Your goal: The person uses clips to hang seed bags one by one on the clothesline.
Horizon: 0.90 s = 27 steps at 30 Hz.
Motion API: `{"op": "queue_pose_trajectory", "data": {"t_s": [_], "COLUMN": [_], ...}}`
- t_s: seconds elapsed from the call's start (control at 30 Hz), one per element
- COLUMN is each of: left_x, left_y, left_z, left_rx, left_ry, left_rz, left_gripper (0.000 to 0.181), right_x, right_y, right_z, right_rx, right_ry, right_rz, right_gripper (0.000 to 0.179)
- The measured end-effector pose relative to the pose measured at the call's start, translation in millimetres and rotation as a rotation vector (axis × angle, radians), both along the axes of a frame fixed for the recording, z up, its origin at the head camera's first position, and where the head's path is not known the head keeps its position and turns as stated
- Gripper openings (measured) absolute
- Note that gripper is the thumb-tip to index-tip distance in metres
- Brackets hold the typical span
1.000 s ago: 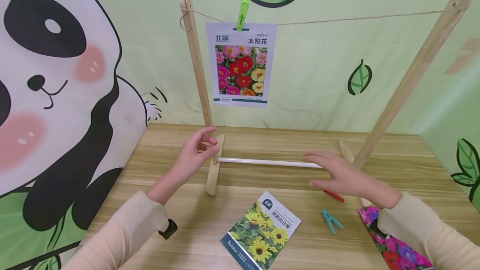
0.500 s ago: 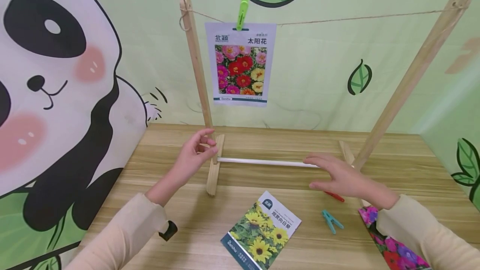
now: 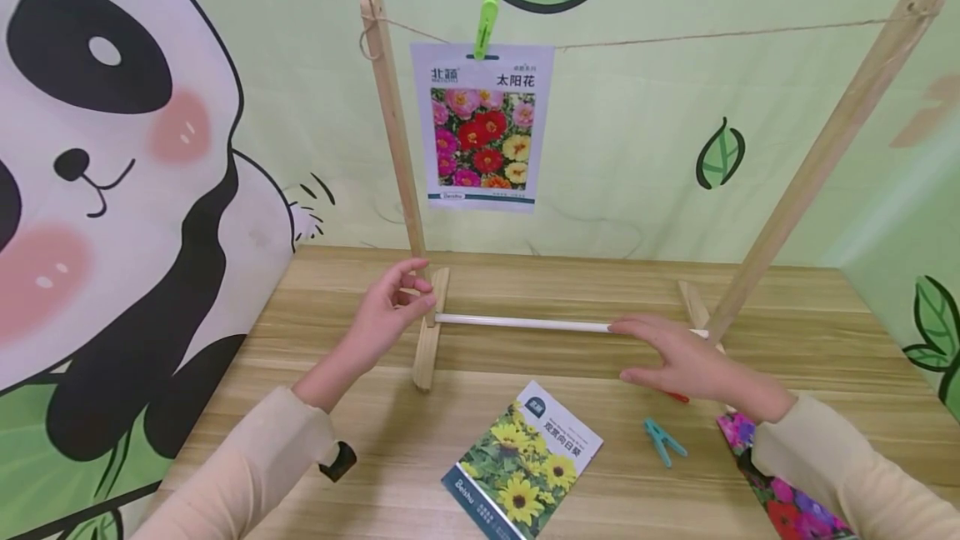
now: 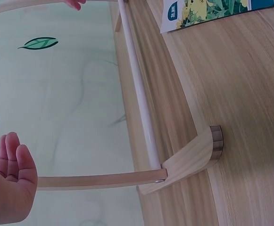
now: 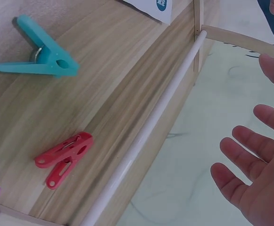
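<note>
My left hand (image 3: 388, 307) hovers by the foot of the left wooden post, its fingers loosely bent around nothing. My right hand (image 3: 675, 359), fingers spread and relaxed, overlaps the right part of the white rod (image 3: 525, 323) in the head view; in the right wrist view it holds nothing. Below it lie a red clothespin (image 5: 64, 159), mostly hidden by the hand in the head view, and a teal clothespin (image 3: 663, 442). A sunflower seed packet (image 3: 522, 461) rests at a slant on the table. Overhead, a green clothespin (image 3: 486, 23) fixes a flower seed packet (image 3: 483, 127) to the twine (image 3: 720, 36).
The twine runs between the left post (image 3: 392, 123) and the right post (image 3: 832, 157), which the rod joins low down. A third, pink-and-purple flower packet (image 3: 787, 490) lies partly under the right sleeve. Behind the wooden table (image 3: 360, 457) is a wall with a panda picture (image 3: 112, 148).
My right hand has shifted slightly to the right and covers more of the red clothespin. The left hand stays nearly where it was; packets and other clothespins have not moved.
</note>
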<state>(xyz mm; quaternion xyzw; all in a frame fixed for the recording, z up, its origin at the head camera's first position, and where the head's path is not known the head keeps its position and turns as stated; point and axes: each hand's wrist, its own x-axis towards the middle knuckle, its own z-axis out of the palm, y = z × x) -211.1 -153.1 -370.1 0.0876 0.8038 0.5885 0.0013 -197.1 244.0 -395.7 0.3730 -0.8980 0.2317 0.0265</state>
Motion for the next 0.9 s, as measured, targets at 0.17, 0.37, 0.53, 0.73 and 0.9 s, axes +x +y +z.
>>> {"op": "queue_pose_trajectory", "data": {"t_s": [0.17, 0.37, 0.53, 0.73, 0.9], "left_x": [-0.8, -2.9, -3.2, -2.6, -1.8], "left_y": [1.6, 3.6, 4.9, 6.0, 7.0], "left_z": [-0.5, -4.3, -8.0, -12.3, -14.6], "left_rx": [0.004, 0.012, 0.008, 0.013, 0.025], "left_ry": [-0.009, -0.031, -0.045, -0.042, -0.041], "left_rz": [-0.003, -0.006, -0.004, -0.002, -0.005], "left_gripper": [0.049, 0.050, 0.050, 0.050, 0.051], "right_x": [1.3, 4.0, 4.6, 5.1, 6.2], "right_y": [1.7, 2.2, 2.9, 4.5, 6.1], "right_z": [-3.7, -8.1, -12.0, -16.4, -18.4], "right_rx": [0.006, -0.002, -0.009, 0.004, 0.015], "right_ry": [-0.053, -0.068, -0.066, -0.043, -0.049], "right_rz": [-0.022, -0.031, -0.035, -0.031, -0.039], "right_gripper": [0.057, 0.058, 0.057, 0.055, 0.054]}}
